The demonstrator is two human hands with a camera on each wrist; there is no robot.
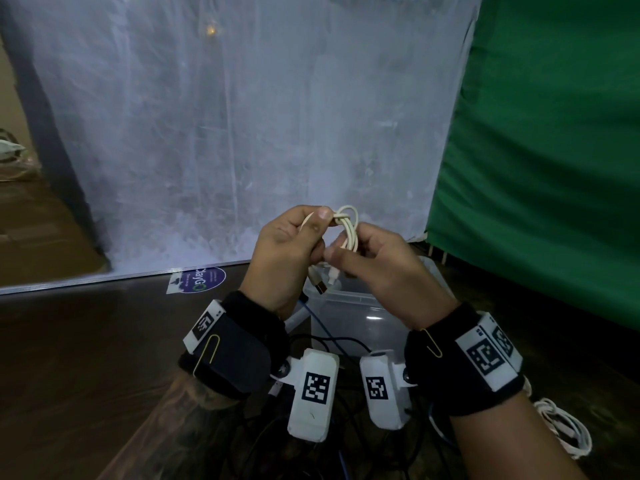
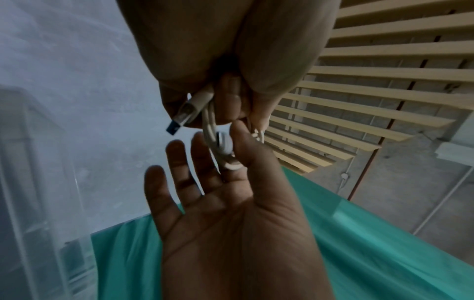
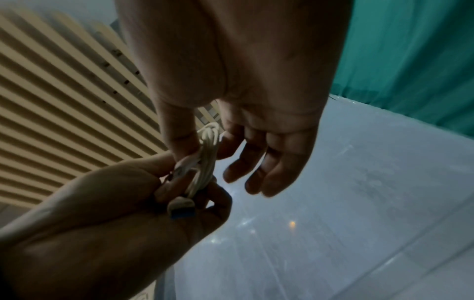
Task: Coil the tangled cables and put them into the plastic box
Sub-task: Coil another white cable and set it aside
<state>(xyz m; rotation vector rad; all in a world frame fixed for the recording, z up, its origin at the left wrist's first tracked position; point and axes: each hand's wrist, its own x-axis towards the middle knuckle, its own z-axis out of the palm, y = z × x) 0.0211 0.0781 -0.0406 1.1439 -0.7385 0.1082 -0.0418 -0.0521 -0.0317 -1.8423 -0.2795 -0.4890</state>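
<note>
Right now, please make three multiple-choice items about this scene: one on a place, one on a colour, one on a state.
1. Where is the plastic box?
A. below the hands
B. on a shelf
C. behind the green curtain

2. What colour is the held cable?
A. black
B. white
C. red

3. How is this cable?
A. lying straight
B. bundled in loops
C. inside the box

Answers:
1 A, the box sits under the left hand and right hand.
2 B, its strands look white.
3 B, both hands grip its gathered loops.
</note>
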